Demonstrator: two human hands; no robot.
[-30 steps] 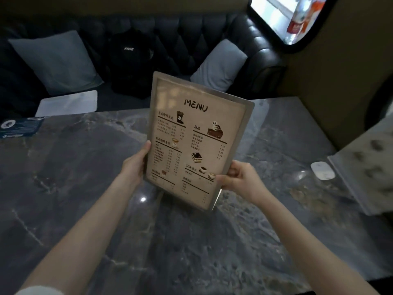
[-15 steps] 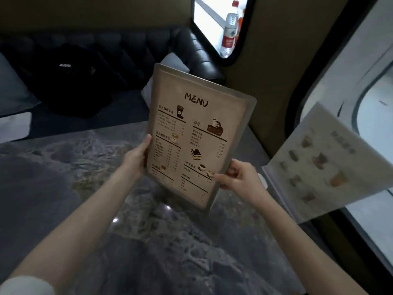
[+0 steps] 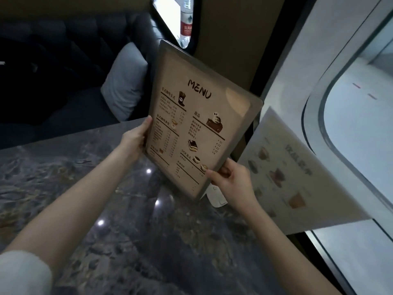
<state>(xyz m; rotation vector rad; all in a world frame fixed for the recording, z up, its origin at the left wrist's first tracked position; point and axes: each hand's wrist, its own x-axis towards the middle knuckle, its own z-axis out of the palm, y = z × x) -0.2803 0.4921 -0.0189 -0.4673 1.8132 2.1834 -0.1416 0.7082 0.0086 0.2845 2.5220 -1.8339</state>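
A framed menu card (image 3: 197, 116) with the word MENU, small print and pictures of cakes and drinks is held up, tilted, above the dark marble table (image 3: 131, 231). My left hand (image 3: 136, 139) grips its left edge, thumb on the front. At the lower right corner my right hand (image 3: 230, 180) holds it, thumb on the front and fingers behind. The card's lower corner hangs just above the tabletop.
A second pale menu sheet (image 3: 293, 179) leans at the table's right side against the window wall. A small white object (image 3: 215, 198) lies on the table behind my right hand. A dark sofa with a grey cushion (image 3: 125, 81) stands beyond, and a water bottle (image 3: 186, 22) on a ledge.
The view has swung to the right along the table, bringing the second menu sheet and window into sight. Both hands keep the same hold, and the menu now sits further right and more tilted.
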